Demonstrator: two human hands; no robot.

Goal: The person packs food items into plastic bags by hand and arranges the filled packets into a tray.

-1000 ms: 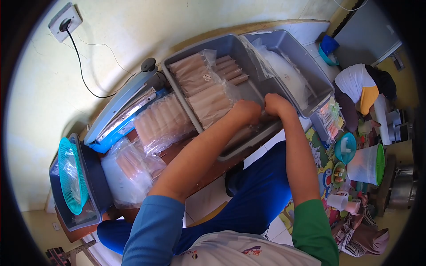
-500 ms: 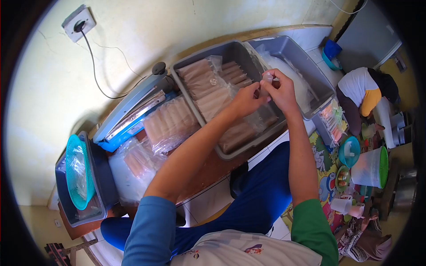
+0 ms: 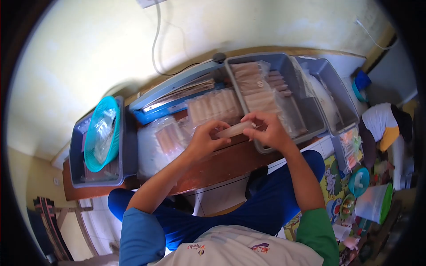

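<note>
A slim, pale plastic tube packet (image 3: pixel 235 130) stretches between my two hands, in front of the grey bin. My left hand (image 3: pixel 206 141) grips one end between thumb and fingers. At the other end, the fingertips of my right hand (image 3: pixel 269 131) pinch it closed. Rows of similar brownish tube packets (image 3: pixel 250 82) lie in the grey bin (image 3: pixel 317 117) just beyond. A clear bag of such tubes (image 3: pixel 213 106) rests on the wooden bench (image 3: pixel 195 177) behind my left hand.
A blue-grey sealing machine (image 3: pixel 177 91) stands along the wall. At left, a turquoise basket (image 3: pixel 92 153) leans in a dark tub (image 3: pixel 128 155). Another grey bin (image 3: pixel 350 104) holds clear plastic. On the right a person (image 3: pixel 377 122) bends over near bowls and a lidded bucket (image 3: pixel 370 204).
Both hands have come from above the grey bin toward me and to the left with the tube packet. They are farther apart, and the camera view has shifted left.
</note>
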